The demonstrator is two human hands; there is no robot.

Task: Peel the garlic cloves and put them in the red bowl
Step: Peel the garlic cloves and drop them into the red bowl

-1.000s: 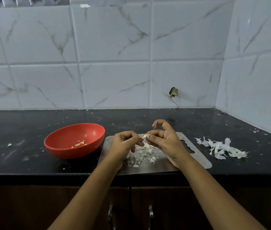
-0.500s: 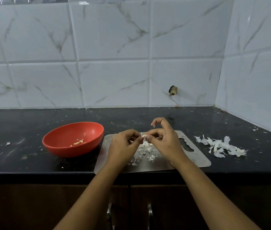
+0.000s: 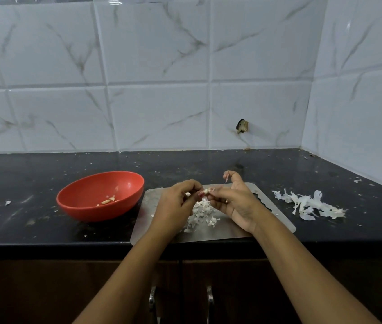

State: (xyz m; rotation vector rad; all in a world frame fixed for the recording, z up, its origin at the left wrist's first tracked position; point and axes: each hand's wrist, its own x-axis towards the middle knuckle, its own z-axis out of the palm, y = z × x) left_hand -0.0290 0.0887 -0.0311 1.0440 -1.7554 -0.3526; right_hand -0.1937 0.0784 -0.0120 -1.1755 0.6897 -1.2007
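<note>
Peeling a garlic clove (image 3: 206,191) over the board (image 3: 276,220)
Left hand (image 3: 176,203) and right hand (image 3: 235,203) both pinch it; short pulls should keep scraps (image 3: 200,215) falling there (red bowl (image 3: 84,192) beside its left edge).

This is a home kitchen. The left hand (image 3: 176,206) and right hand (image 3: 236,204) pinch a garlic clove (image 3: 206,191) above a steel board (image 3: 278,222) lying on a black stone counter (image 3: 208,164). Beyond the hands rises a wall of white marble-look tiles (image 3: 157,118), meeting a side wall right of the right hand. Below the hands are dark wooden cupboard doors (image 3: 243,288) with metal handles (image 3: 209,298). A red bowl (image 3: 91,213) sits left of the left hand, and garlic skins (image 3: 309,204) lie right of the right hand.
</note>
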